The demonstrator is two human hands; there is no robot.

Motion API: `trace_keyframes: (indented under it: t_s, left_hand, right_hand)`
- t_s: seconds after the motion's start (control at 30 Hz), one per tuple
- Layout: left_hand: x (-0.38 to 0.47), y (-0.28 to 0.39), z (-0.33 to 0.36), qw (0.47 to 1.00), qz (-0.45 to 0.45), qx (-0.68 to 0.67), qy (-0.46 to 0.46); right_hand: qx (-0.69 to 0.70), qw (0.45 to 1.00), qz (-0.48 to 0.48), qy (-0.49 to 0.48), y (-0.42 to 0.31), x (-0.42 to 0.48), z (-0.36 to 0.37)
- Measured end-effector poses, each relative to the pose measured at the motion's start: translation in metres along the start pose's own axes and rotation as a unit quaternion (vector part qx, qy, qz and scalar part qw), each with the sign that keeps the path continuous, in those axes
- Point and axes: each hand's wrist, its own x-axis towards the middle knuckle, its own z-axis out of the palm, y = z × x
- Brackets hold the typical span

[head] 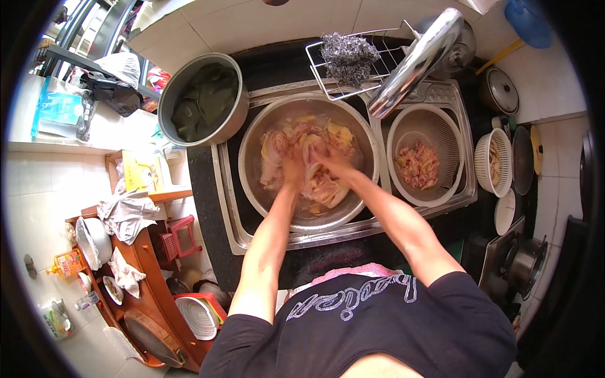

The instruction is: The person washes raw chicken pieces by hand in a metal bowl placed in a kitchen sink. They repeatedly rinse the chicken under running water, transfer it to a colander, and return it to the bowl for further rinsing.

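Observation:
A wide metal basin [250, 189] sits in the left sink bowl. It holds cloudy water and a heap of raw poultry pieces [326, 193] with pink flesh and yellowish skin. Both of my hands reach down into this heap. My left hand [294, 167] presses among the pieces left of the middle, its fingertips hidden by meat and water. Close beside it, my right hand [334, 161] touches a pale piece [311, 149] between the two hands. Motion blur and the water hide how far the fingers of either hand are closed.
A colander [449, 141] with small raw meat pieces [417, 164] stands in the right sink bowl. The chrome faucet [416, 61] and a wire rack with steel wool [350, 59] overhang the back. Left is a deep pot [241, 113] of dark green leafy pieces; right, a white basket [482, 163].

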Motion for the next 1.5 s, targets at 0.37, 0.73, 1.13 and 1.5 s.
trace_keyframes:
  t_s: [0.37, 0.73, 1.13, 1.5]
  left_hand:
    - [-0.023, 0.011, 0.019, 0.862, 0.165, 0.479, -0.019]
    - [-0.041, 0.078, 0.002, 0.988, -0.04, -0.108, -0.1]
    - [-0.088, 0.125, 0.019, 0.928, 0.016, -0.258, -0.269]
    - [-0.103, 0.098, 0.03, 0.928, 0.169, 0.29, -0.165]
  right_hand:
    - [-0.507, 0.836, -0.128, 0.167, -0.011, 0.014, -0.001]
    - [0.187, 0.982, -0.019, -0.022, -0.056, -0.048, -0.004]
    - [0.422, 0.891, 0.022, -0.166, -0.065, -0.102, -0.014]
    - [0.488, 0.872, -0.016, 0.032, -0.079, -0.088, 0.011]
